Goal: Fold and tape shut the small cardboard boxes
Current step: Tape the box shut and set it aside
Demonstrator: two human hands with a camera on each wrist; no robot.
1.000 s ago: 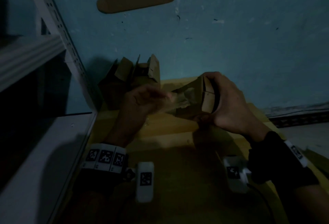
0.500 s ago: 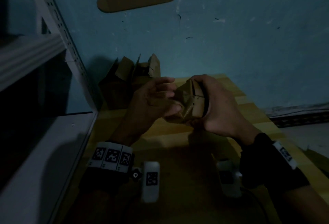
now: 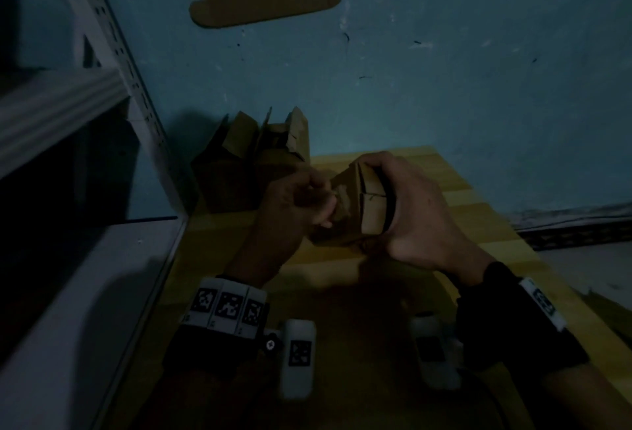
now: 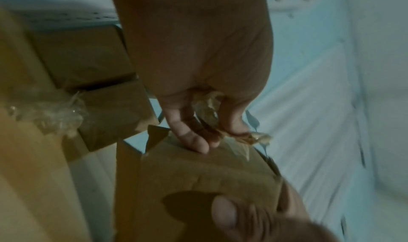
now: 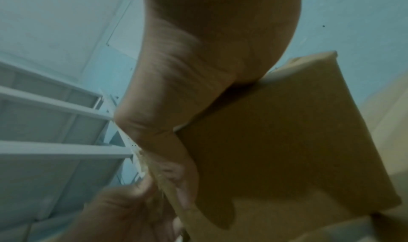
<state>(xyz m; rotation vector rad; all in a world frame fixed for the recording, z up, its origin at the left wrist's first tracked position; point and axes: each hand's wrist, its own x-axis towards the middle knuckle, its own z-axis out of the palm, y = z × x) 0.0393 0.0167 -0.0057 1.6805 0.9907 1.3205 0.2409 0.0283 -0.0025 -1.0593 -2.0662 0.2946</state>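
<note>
Head view, right hand (image 3: 415,221) grip curled round small cardboard box (image 3: 359,211), left hand (image 3: 290,204) pinching crumpled tape (image 4: 220,123).

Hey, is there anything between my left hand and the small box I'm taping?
Only the clear tape. The left hand pinches a crumpled strip and presses it onto the small box, which the right hand grips. Nothing else visible lies between them.

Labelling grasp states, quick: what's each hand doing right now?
Left hand: fingers pinch crumpled clear tape against the small cardboard box.
Right hand: grips that box.
</note>
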